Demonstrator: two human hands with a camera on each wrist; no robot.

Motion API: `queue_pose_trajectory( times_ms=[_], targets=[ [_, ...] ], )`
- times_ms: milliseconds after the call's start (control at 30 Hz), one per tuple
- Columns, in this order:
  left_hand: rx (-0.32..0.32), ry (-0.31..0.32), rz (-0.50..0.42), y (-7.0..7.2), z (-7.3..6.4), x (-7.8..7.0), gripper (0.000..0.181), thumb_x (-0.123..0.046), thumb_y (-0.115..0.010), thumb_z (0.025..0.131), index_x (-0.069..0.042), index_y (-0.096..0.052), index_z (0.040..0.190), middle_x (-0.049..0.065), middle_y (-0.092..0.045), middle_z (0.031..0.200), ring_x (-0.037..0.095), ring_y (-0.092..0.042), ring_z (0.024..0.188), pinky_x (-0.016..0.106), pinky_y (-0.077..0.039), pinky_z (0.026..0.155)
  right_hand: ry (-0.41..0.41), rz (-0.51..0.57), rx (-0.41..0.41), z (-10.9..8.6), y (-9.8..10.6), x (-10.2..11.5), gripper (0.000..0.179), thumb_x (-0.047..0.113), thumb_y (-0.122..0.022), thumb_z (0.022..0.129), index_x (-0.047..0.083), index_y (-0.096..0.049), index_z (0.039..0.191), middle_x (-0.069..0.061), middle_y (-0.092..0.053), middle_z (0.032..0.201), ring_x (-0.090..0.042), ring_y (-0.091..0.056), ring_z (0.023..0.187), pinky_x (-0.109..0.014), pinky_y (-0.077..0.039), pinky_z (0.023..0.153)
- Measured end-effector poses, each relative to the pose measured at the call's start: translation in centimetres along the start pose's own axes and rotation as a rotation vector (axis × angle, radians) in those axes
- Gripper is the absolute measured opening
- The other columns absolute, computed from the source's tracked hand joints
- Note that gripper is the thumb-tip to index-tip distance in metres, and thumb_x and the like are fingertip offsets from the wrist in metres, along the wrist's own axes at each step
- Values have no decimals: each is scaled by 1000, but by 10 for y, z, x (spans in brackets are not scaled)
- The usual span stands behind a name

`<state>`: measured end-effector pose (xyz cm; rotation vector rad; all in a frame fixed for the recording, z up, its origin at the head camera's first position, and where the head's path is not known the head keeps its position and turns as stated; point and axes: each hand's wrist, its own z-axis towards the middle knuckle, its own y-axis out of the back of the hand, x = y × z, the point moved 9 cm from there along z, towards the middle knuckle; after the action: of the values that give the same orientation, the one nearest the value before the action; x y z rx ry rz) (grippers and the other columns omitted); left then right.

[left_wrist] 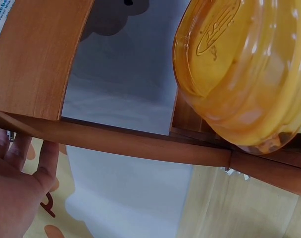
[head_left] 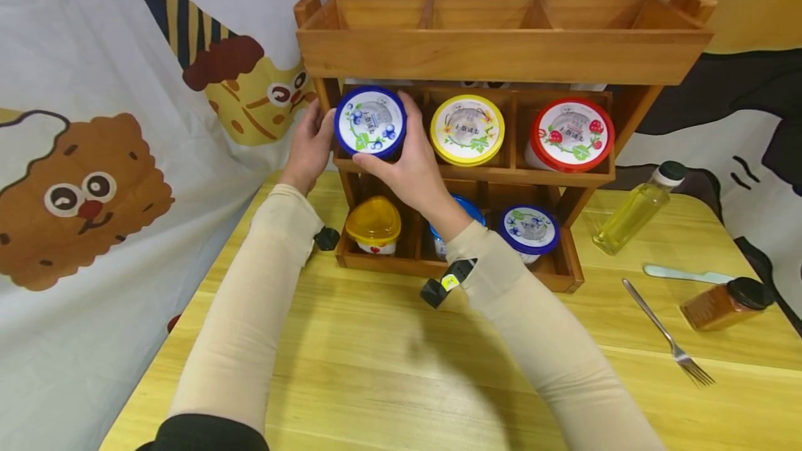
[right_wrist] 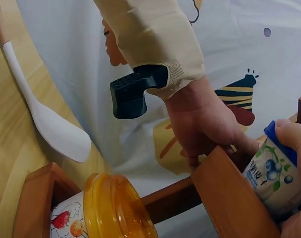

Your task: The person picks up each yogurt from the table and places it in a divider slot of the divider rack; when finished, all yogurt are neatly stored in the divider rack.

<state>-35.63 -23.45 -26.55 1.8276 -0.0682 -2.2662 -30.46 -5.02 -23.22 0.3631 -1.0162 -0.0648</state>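
A round tub with a blue-rimmed lid and blueberry pictures [head_left: 370,122] sits in the left compartment of the middle tier of a wooden rack [head_left: 501,54]. My right hand [head_left: 410,165] grips this tub, thumb at the front and fingers along its right side. In the right wrist view, the thumb lies on the lid's edge. My left hand [head_left: 308,148] holds the rack's left side beside the tub; its fingers [left_wrist: 47,161] touch the wooden rail in the left wrist view. Below is an amber-lidded tub [head_left: 374,223] in the bottom tier.
Yellow-lidded [head_left: 467,129] and red-lidded [head_left: 573,134] tubs share the middle tier. Another blue-lidded tub [head_left: 529,230] stands below. Right of the rack lie an oil bottle [head_left: 639,209], a fork [head_left: 667,336], a pale-handled knife [head_left: 686,273] and a dark-capped jar [head_left: 727,303]. A white spatula [right_wrist: 54,126] lies on the table.
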Motion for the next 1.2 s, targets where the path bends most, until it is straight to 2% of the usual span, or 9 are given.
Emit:
queue_pose_trajectory(
  times_ms=[200,433,667,867,1000,1100,1200],
  targets=[
    [0,43,31,1,0,3,63,-48,-44,103,-28,-23,158,5,-47,150,16,-47,132,36,-40,112,-41,-78,23,2,-1,-1,105,32,-82,81,14,-11,157,-9,-30,157,-20,-37,140,-29,-31,117],
    [-8,18,20,1,2,1,59,-47,-45,103,-28,-27,156,7,-52,144,18,-53,123,37,-45,107,-75,-143,38,4,-2,0,101,34,-80,83,9,-15,156,-13,-32,155,-24,-40,138,-36,-34,116],
    [5,14,12,-1,1,-1,59,-45,-47,102,-27,-28,156,5,-50,148,17,-51,128,36,-42,110,-70,-156,7,1,0,1,102,26,-79,83,6,-12,157,-17,-27,157,-27,-34,141,-35,-29,119],
    [18,5,-8,-3,-13,-19,54,-36,-45,105,-19,-31,155,12,-52,144,20,-54,123,36,-42,109,-65,-183,-8,-1,0,4,103,25,-78,83,5,-9,157,-19,-19,160,-29,-27,145,-35,-26,121],
    [10,-26,-2,-1,-7,-12,54,-38,-46,104,-21,-33,154,9,-52,145,19,-52,126,35,-40,111,-58,-193,-18,-3,0,7,103,25,-78,83,5,-9,157,-19,-16,161,-29,-25,146,-35,-26,121],
    [11,-23,-5,1,-1,-3,56,-41,-46,104,-23,-31,155,6,-47,151,18,-48,133,34,-36,115,-31,-206,-30,-5,2,13,102,26,-78,83,5,-11,157,-19,-15,161,-29,-25,146,-36,-27,120],
    [20,-5,-11,0,-7,-11,58,-38,-46,104,-21,-28,156,9,-47,150,20,-48,134,35,-37,114,4,-223,-32,-11,4,23,100,30,-77,84,5,-12,157,-19,-13,162,-28,-23,147,-37,-26,121]
  ],
)
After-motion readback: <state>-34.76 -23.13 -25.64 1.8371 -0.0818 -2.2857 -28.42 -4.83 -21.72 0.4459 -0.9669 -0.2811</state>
